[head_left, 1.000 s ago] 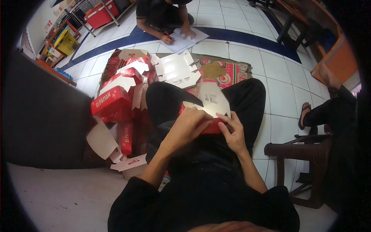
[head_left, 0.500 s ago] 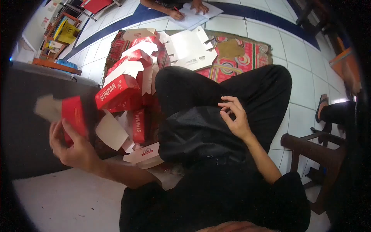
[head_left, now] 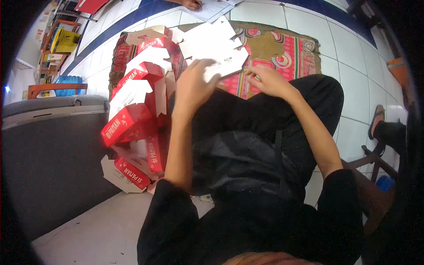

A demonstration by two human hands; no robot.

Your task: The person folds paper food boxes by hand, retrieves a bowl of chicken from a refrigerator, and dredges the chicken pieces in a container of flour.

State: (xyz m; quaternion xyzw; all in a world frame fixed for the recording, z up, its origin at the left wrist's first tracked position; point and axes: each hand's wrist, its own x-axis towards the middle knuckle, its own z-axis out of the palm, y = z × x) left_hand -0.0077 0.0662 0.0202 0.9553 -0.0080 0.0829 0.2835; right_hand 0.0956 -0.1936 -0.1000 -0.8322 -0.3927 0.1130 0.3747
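Note:
Flat white cardboard box blanks lie stacked on the patterned mat in front of my crossed legs. My left hand is over the near left edge of the stack, its thumb and fingers apart and slightly blurred. I cannot tell whether it touches the card. To the right of the stack is my right hand, fingers loosely bent and apart, holding nothing. Folded red-and-white boxes marked "SI PAMAN" are heaped to my left. One folded box rests at the heap's near end, its white flap sticking out.
A dark grey panel stands along my left side. The patterned mat covers the tiles ahead. Another person's hand rests by papers at the top. At right are a sandalled foot and a dark stool.
My left hand has let go of a red box, now at the heap's near end, and moved right to the blanks. My right hand has moved forward from my lap towards them.

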